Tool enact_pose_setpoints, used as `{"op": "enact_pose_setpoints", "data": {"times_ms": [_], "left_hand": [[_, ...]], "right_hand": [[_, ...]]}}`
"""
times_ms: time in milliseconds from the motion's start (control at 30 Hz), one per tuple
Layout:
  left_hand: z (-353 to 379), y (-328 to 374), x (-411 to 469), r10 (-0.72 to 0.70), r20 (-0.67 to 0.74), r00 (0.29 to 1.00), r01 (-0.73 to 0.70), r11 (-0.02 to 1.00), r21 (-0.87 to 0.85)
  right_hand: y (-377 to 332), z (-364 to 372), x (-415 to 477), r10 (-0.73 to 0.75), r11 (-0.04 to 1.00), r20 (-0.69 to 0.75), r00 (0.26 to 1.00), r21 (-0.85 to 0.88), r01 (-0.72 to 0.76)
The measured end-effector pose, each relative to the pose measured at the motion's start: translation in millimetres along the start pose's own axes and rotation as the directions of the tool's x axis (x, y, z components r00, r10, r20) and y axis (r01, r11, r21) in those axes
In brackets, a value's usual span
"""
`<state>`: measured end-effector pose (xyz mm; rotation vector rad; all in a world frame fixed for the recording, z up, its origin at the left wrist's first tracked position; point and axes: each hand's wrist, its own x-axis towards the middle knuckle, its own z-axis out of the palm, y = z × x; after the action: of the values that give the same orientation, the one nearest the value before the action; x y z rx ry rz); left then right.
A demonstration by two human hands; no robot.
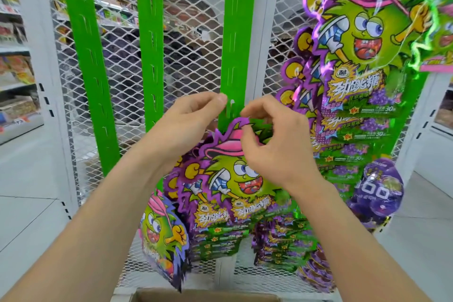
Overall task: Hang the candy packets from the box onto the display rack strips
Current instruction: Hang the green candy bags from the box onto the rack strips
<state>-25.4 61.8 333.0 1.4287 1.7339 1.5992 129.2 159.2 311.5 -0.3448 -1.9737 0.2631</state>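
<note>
Two hands meet at the green strip: the left hand pinches a small tab on it, and the right hand, just beside, pinches the purple top edge of a candy packet below both. Fingers hide the packet's hole, so whether it sits on the tab cannot be told. Beneath the wrists, only the rim of the box shows, cut off.

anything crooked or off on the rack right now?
Only one: the lone packet at the foot of the middle green strip hangs tilted and turned sideways, while the stack on the right green strip hangs flat, facing out. Nothing looks torn or spilled.
</note>
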Motion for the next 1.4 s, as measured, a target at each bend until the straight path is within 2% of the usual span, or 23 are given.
{"op": "enact_pose_setpoints", "data": {"times_ms": [67, 133, 200, 300, 400, 533, 633, 700, 800, 1000, 1233, 1400], "left_hand": [[-1, 2, -3, 0.021, 0.015, 1.000, -0.021, 0.999, 0.027], [-4, 2, -3, -0.017, -0.022, 1.000, 0.018, 1.000, 0.017], [-2, 13, -1, -0.114, -0.060, 0.992, 0.111, 0.993, -0.049], [-1, 26, 1, -0.111, 0.049, 0.993, 0.118, 0.978, -0.173], [-4, 18, 7, -0.114, 0.015, 0.993, 0.115, 0.971, -0.210], [-10, 10, -4, -0.161, 0.084, 0.983, 0.170, 0.979, -0.114], [-1, 12, -4, -0.162, 0.106, 0.981, 0.178, 0.972, -0.156], [-2, 13, -4, -0.117, 0.051, 0.992, 0.125, 0.971, -0.204], [-4, 6, 1, -0.106, 0.028, 0.994, 0.109, 0.978, -0.177], [-6, 9, 2, -0.131, 0.052, 0.990, 0.138, 0.978, -0.157], [-1, 9, -4, 0.008, 0.121, 0.993, 0.015, 0.983, -0.184], [-1, 1, -1, 0.037, 0.116, 0.993, -0.016, 0.984, -0.175]], "right_hand": [[-5, -7, 2, -0.010, 0.998, -0.110, 0.994, 0.055, 0.016], [-8, -11, 7, -0.011, 0.996, -0.157, 0.988, 0.090, 0.025], [-8, -11, 14, -0.005, 0.997, -0.175, 0.984, 0.075, 0.019], [-8, -8, 22, 0.011, 0.999, -0.195, 0.981, 0.041, -0.004], [-9, -4, 25, 0.015, 1.000, -0.180, 0.984, 0.016, -0.012], [-6, 1, 24, -0.023, 0.998, -0.198, 0.980, -0.057, 0.012], [-4, 2, 23, -0.028, 0.997, -0.201, 0.979, -0.069, 0.014], [-4, 2, 21, -0.060, 0.994, -0.196, 0.979, -0.099, 0.041], [-7, 0, 21, -0.084, 0.993, -0.215, 0.973, -0.101, 0.064], [-10, 0, 23, 0.028, 0.999, -0.231, 0.973, -0.015, -0.032], [-14, -4, 29, 0.138, 0.990, -0.178, 0.974, 0.038, -0.134], [-14, -2, 24, 0.170, 0.985, -0.111, 0.979, 0.058, -0.164]]}}
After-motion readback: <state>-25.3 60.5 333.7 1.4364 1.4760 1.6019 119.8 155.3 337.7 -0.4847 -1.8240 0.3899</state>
